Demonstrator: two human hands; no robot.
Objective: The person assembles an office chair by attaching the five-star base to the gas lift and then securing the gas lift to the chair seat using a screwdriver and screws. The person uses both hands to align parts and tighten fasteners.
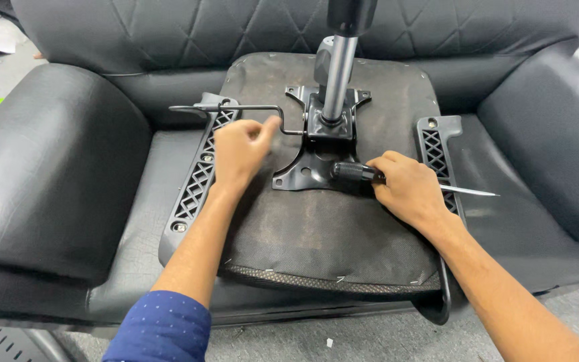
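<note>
Head view: an upturned office chair seat (330,234) lies on a black sofa (55,174), both hands at its metal mechanism plate (309,157).

Left hand (239,151) is closed around the thin bent lever rod (249,108); right hand (407,188) is wrapped on the black tension knob (356,172), near a screwdriver (470,192). Steadying the rod while turning the knob squarely looks wise. Sofa arms hem both sides; the gas cylinder (338,74) stands far, and the near edge overhangs.
</note>
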